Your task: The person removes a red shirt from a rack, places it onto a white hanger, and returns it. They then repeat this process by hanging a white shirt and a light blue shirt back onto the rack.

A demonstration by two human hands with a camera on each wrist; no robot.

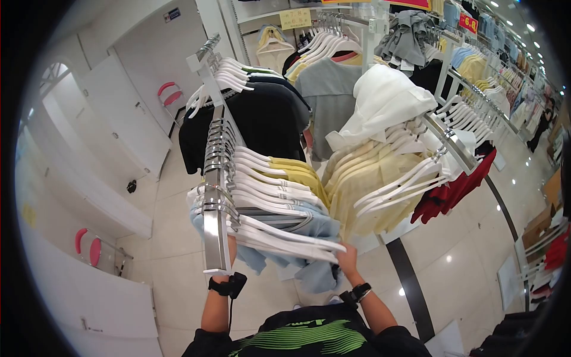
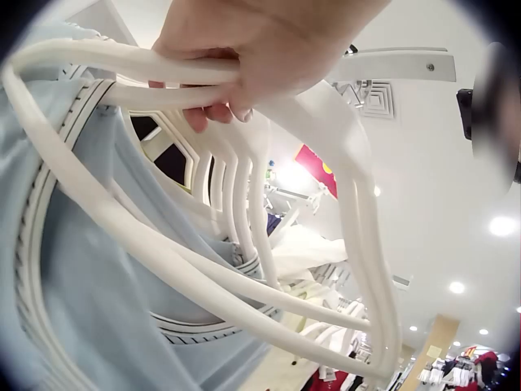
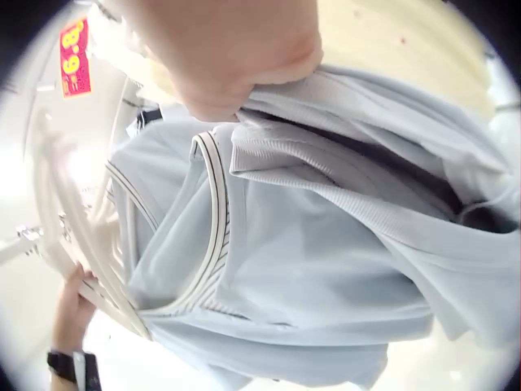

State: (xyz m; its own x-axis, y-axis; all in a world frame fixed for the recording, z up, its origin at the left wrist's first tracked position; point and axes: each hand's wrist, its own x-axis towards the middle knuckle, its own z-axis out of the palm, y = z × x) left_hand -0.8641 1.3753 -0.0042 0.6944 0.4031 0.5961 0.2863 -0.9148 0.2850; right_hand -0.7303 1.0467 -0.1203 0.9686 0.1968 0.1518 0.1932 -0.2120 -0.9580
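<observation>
At the front end of the chrome rail (image 1: 216, 241), my left hand (image 2: 273, 45) grips white hangers (image 2: 203, 273), its fingers curled round their bars. In the head view the rail partly hides this hand. My right hand (image 1: 347, 259) is at the far ends of the front hangers (image 1: 279, 239). Its fingers pinch the cloth of a light blue shirt (image 3: 301, 261) near a ribbed edge, as the right wrist view shows. This shirt has a neckline with striped trim (image 3: 213, 220). Light blue garments (image 1: 321, 226) hang just behind the front hangers.
Yellow tops (image 1: 297, 175) and black tops (image 1: 253, 116) hang farther along the rail. To the right, another rail (image 1: 449, 143) bears cream tops (image 1: 372, 181), with a white garment (image 1: 386, 98) draped on top. Pink chairs (image 1: 95, 251) stand by the white wall at left.
</observation>
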